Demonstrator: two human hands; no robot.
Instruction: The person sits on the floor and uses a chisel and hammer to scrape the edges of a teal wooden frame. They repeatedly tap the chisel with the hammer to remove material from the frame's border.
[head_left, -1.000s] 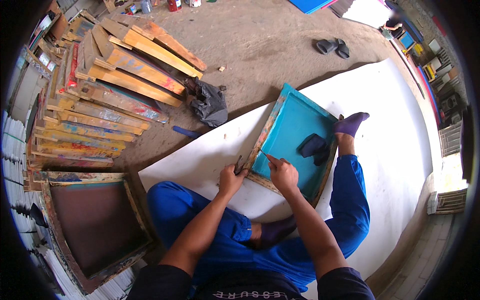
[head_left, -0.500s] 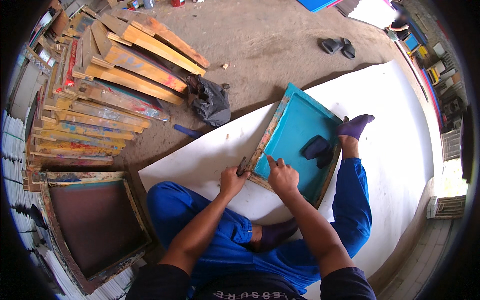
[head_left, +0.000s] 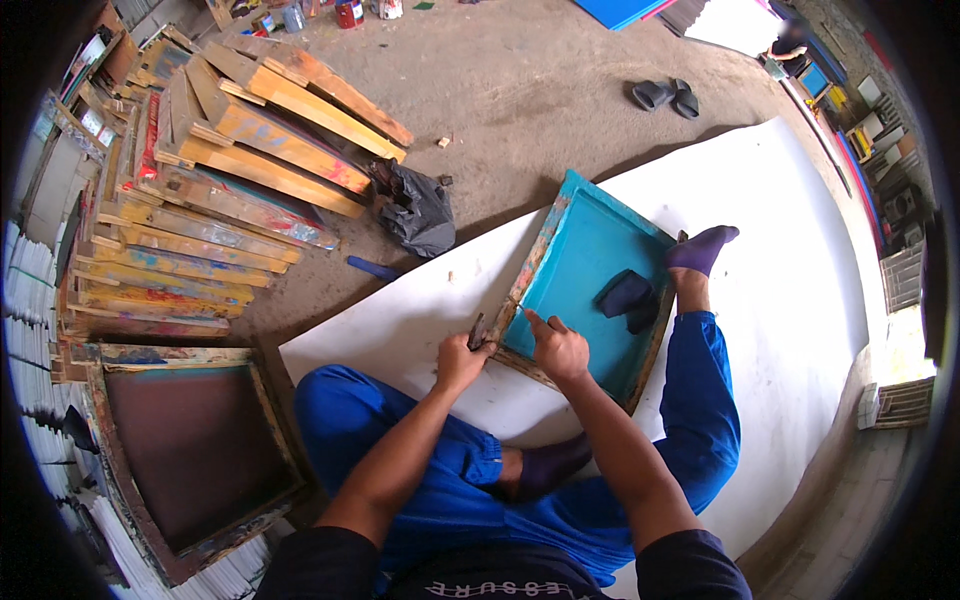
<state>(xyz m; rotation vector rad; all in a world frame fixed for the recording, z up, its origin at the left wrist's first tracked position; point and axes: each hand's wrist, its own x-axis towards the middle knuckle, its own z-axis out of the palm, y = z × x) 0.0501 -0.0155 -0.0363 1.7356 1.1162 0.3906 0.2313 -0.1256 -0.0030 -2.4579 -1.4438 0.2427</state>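
A screen-printing frame with turquoise mesh (head_left: 590, 240) and worn wooden sides lies tilted across the white sheet in front of me. My left hand (head_left: 462, 362) is closed around a dark, narrow tool (head_left: 477, 330) whose end points up beside the frame's near left corner; its kind is unclear. Over the near left part of the mesh, my right hand (head_left: 562, 352) is closed, its index finger stretched toward the left wooden side. A thin dark tip shows just past that finger, but what the hand grips is hidden. A dark cloth (head_left: 627, 292) rests on the mesh.
My foot in a purple sock (head_left: 703, 250) is against the frame's right side. Wooden frames (head_left: 190, 240) stand stacked at left, above a brown-mesh frame (head_left: 190, 440). A black plastic bag (head_left: 415, 210) and black sandals (head_left: 667, 97) lie on the floor. A person (head_left: 788, 50) is far right.
The whole view has shifted slightly. Both hands keep nearly the same place at the frame's left side, and their grips look unchanged.
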